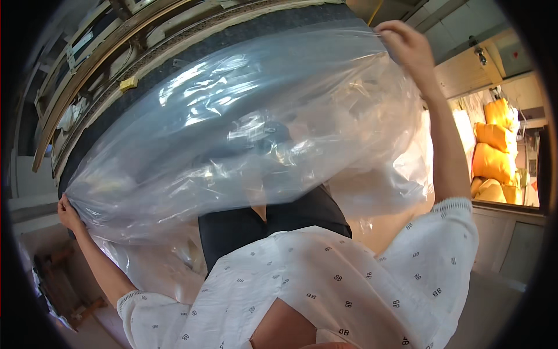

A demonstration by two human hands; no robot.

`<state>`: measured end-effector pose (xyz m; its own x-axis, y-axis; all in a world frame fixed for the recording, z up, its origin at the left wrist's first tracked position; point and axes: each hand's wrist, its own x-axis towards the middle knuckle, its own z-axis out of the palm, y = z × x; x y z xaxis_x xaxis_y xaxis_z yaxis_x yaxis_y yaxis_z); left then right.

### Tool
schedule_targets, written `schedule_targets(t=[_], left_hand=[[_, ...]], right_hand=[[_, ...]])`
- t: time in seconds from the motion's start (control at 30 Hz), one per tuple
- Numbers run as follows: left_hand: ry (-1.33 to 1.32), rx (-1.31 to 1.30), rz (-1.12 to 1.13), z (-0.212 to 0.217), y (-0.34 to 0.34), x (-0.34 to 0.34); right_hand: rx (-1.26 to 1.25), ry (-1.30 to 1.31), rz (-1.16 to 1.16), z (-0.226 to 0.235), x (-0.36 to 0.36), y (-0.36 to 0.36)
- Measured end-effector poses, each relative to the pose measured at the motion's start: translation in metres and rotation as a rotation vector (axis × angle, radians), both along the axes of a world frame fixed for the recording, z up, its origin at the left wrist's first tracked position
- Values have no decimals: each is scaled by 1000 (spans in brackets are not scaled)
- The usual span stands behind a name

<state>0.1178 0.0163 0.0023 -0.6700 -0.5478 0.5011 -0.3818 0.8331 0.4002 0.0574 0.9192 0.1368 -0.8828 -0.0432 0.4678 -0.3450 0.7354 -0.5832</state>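
Observation:
A large clear plastic sheet (232, 125) stretches wide in front of me, shiny and creased; whether it is a single layer or a bag I cannot tell. At the far left, my left hand (70, 214) is closed on one end, where the folds gather. Higher up on the right, my right hand (410, 51) pinches the other end, with that arm raised. Between the two hands the plastic bulges and hangs over my lap. More loose plastic (372, 186) drapes below on the right, and my dark trousers partly show through.
Behind the sheet runs a dark work surface (110, 125) with a small yellow block (128, 84) near its far edge. Wooden slats (96, 52) lie beyond. At the right, orange-yellow bundles (493, 163) are stacked in a lit opening beside a wooden cabinet door (465, 72).

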Motion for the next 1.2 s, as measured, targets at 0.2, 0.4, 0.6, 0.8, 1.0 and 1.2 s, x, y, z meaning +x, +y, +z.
schedule_targets(t=[0.2,0.4,0.6,0.8,1.0,1.2], left_hand=[[28,73,-26,-4,-7,5],[7,136,-28,-10,-25,11],[-12,64,6,7,1,16],[299,398,-32,41,5,65],[186,477,28,78,5,164],[417,881,-104,38,23,221]], right_hand=[[-546,-567,117,-33,-65,-10],[-643,-1006,250,-3,-66,-25],[-86,-279,235,-30,-95,-27],[245,-186,-84,-87,-92,-51],[94,-209,1,-93,-108,-42],[43,-229,115,-95,-122,-44]])
